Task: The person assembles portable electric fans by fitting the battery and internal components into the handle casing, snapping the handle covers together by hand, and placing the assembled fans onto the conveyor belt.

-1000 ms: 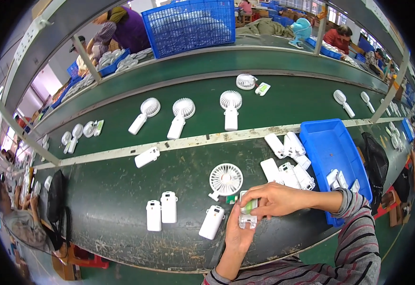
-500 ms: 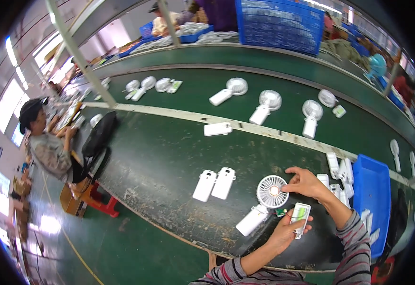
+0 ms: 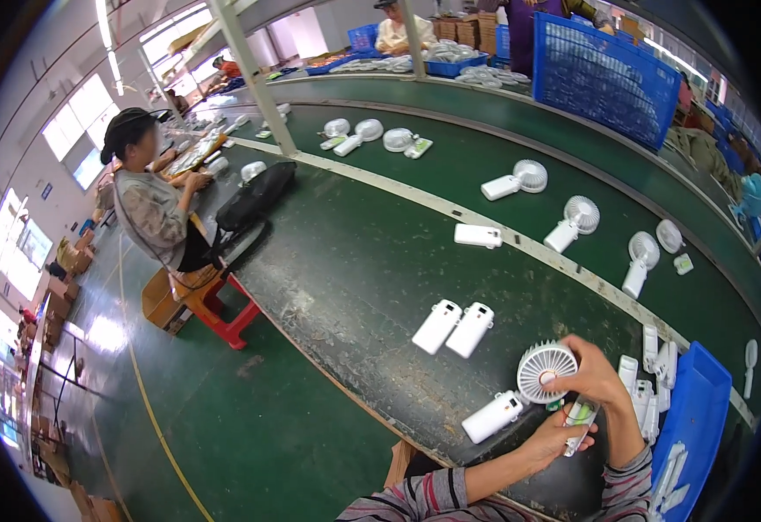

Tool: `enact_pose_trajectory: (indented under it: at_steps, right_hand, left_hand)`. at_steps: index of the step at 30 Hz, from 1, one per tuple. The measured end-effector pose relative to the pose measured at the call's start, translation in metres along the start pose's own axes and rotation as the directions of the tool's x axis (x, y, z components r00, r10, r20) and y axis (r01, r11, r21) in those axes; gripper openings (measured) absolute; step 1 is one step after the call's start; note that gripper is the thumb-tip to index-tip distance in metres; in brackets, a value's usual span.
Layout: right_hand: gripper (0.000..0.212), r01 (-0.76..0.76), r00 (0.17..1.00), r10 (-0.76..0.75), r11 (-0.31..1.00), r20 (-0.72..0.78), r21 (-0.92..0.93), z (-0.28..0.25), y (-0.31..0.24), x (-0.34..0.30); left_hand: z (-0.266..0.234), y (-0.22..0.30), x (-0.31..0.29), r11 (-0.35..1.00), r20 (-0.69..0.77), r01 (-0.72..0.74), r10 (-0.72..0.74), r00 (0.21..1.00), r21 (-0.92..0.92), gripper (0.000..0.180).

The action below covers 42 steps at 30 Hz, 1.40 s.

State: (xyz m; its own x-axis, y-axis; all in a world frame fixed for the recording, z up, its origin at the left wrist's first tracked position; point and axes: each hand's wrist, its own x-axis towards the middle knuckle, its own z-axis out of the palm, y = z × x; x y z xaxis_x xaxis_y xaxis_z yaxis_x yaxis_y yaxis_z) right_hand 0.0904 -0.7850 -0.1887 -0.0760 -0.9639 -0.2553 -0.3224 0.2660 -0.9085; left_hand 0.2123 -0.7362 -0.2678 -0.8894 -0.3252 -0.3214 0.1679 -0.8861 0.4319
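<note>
My left hand (image 3: 547,442) is closed round an open white handle shell (image 3: 581,416) with green parts inside. Just above it, my right hand (image 3: 596,376) grips a round white fan head (image 3: 540,365), its thumb on the grille's centre and its fingers round the far rim. Between the fan head and the shell a bit of green shows, partly covered by the hands. A white handle cover (image 3: 490,419) lies on the table left of the fan head, close against it. Farther left, two more white covers, one (image 3: 437,327) beside the other (image 3: 470,331), lie side by side.
At right stands a blue bin (image 3: 700,409) with white pieces inside; a pile of white covers (image 3: 650,383) lies beside it. Several white fans (image 3: 582,213) rest on the green belt (image 3: 467,157) beyond a pale rail. Leftward, a person (image 3: 150,196) sits near a black bag (image 3: 257,196).
My right hand has gone from spread fingers at the fan's edge to a grip on the fan head. The view has swung left, so the scene sits farther right.
</note>
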Motion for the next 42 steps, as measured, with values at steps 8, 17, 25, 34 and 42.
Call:
enact_pose_trajectory:
  at_steps: [8, 17, 25, 34, 42]
  right_hand:
    - [0.063, 0.448, 0.839, -0.126, 0.711, -0.53, 0.541, -0.042, 0.0, -0.047]
    - [0.07, 0.541, 0.785, -0.111, 0.601, -0.609, 0.588, -0.029, 0.051, -0.111]
    - [0.039, 0.509, 0.786, -0.03, 0.599, -0.618, 0.618, -0.021, 0.04, -0.09]
    - [0.071, 0.59, 0.748, -0.085, 0.539, -0.658, 0.601, -0.029, 0.055, -0.097]
    - [0.056, 0.714, 0.637, -0.116, 0.461, -0.762, 0.527, -0.05, 0.031, -0.105]
  left_hand:
    - [-0.005, 0.015, 0.001, 0.993, -0.104, -0.122, 0.121, 0.987, -0.004, 0.03]
    - [0.01, 0.036, -0.008, 0.966, -0.181, -0.194, 0.163, 0.97, -0.172, 0.044]
    - [-0.001, 0.023, -0.006, 0.982, -0.157, -0.064, 0.092, 0.983, 0.177, 0.034]
    - [0.004, 0.031, -0.003, 0.956, -0.157, -0.287, 0.274, 0.949, -0.065, 0.034]
    - [0.009, 0.03, -0.006, 1.0, 0.175, 0.009, -0.014, 0.984, 0.025, 0.035]
